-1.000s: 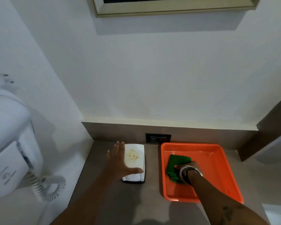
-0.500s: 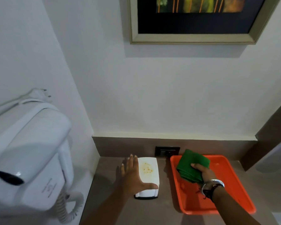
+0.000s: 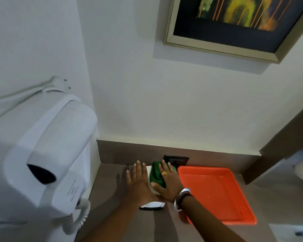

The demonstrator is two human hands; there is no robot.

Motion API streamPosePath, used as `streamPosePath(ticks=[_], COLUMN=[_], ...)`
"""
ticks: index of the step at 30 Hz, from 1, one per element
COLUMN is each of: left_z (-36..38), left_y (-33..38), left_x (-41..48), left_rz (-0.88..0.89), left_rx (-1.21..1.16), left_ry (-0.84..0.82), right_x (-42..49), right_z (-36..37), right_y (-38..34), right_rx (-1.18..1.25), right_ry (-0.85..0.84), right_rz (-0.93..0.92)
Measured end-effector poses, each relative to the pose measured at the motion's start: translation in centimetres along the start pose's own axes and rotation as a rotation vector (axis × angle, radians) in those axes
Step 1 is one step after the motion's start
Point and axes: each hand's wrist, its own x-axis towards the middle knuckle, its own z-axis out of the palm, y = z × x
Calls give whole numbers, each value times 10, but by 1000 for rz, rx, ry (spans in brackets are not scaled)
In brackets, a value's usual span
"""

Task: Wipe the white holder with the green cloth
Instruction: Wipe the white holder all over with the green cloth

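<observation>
The white holder [image 3: 153, 204] lies flat on the brown counter, mostly hidden under both hands; only its near end and a strip of its left side show. My left hand [image 3: 138, 182] rests flat against its left side with fingers spread. My right hand [image 3: 168, 180] presses the folded green cloth [image 3: 157, 173] down on the holder's top, fingers over the cloth. A ring and a wrist bangle show on that hand.
An orange tray [image 3: 217, 194] sits right of the holder, touching my right wrist area. A dark wall socket [image 3: 176, 159] is behind the hands. A white wall-mounted hair dryer [image 3: 42, 154] with coiled cord juts out at left. A framed picture [image 3: 234, 23] hangs above.
My right hand lifted the green cloth out of the orange tray and brought it left onto the holder. The left hand stayed on the holder. The view tilted upward.
</observation>
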Motion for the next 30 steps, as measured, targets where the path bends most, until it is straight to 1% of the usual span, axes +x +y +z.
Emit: streamPosePath(ticks=[1,3,5,7,9,12,16,18,20,22,25,27,30], left_z=[1,1,1,2,1,-2,-1,0,1,1,1,-2,-7], left_y=[0,-1,-3,-3,-2,-2,-6,-4,-2,1,2,1,-1], left_x=[1,2,3,2,2,2,2,4,5,5,3,1,-1], left_rz=[1,6,24,25,15,24,35,21,12,11,6,21,40], left_rx=[-3,-10,11,28,11,-18,-8,25,46,55,32,21,33], left_ry=[-14,-42,-44,-39,-40,-72,-88,-108,-107,-94,-75,-72,-115], right_x=[-3,-13,-24,-34,-35,-14,11,2,-19,-41,-48,-29,4], right_z=[5,7,9,15,15,3,2,8,16,21,14,5,-2], right_y=[4,14,19,22,25,20,5,8,20,35,44,33,9], right_rx=[-92,-203,-265,-294,-317,-360,-308,-279,-276,-313,-361,-351,-308], right_ry=[-5,-36,-67,-69,-75,-80,-39,-41,-36,-41,-45,-20,-13], right_rz=[-17,-117,-223,-262,-256,-213,-132,-151,-212,-259,-261,-224,-114])
